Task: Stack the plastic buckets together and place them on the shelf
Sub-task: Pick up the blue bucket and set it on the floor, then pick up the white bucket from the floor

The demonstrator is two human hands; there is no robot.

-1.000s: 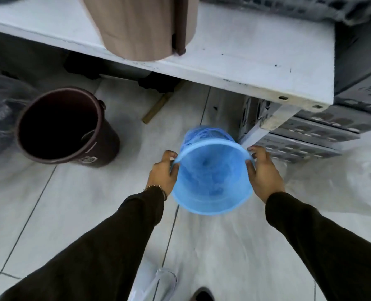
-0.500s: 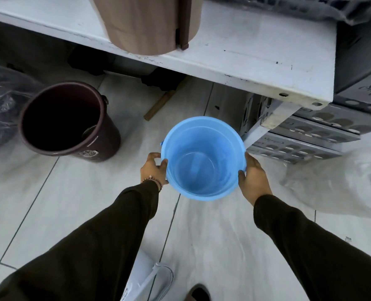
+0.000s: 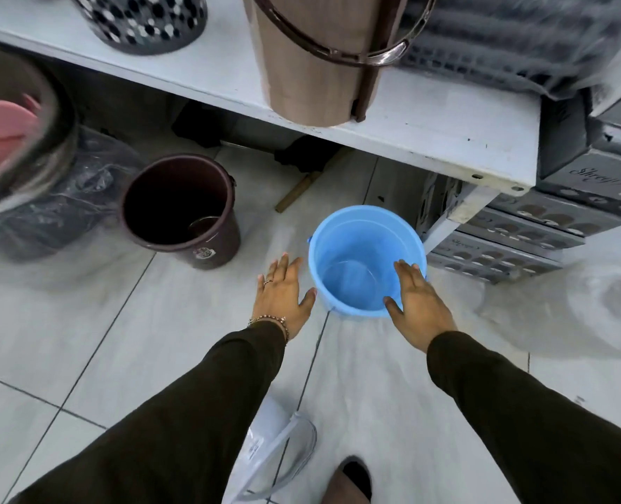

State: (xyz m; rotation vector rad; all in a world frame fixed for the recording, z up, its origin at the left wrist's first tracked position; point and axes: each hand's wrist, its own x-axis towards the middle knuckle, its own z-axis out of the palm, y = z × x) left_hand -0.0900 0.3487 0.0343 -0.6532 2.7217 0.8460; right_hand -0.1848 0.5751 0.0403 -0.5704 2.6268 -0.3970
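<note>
A light blue plastic bucket (image 3: 360,245) stands upright on the tiled floor, just in front of the shelf's leg. My left hand (image 3: 281,294) hovers to its left with fingers spread, holding nothing. My right hand (image 3: 418,303) is open over the bucket's near right rim, also holding nothing. A dark maroon bucket (image 3: 181,209) stands upright on the floor further left. The white shelf (image 3: 447,129) runs across the top of the view, with a tan bucket (image 3: 312,56) with a dark handle standing on it.
A patterned grey basket (image 3: 145,20) stands on the shelf at the left. Grey crates (image 3: 538,227) are stacked right of the shelf leg. A large basin holding something pink (image 3: 7,129) and plastic-wrapped goods sit at far left. A white object (image 3: 276,441) lies by my shoe.
The blue bucket has been lowered from between both hands onto the floor. Both hands have let go and opened. The view has tilted up, showing more of the shelf.
</note>
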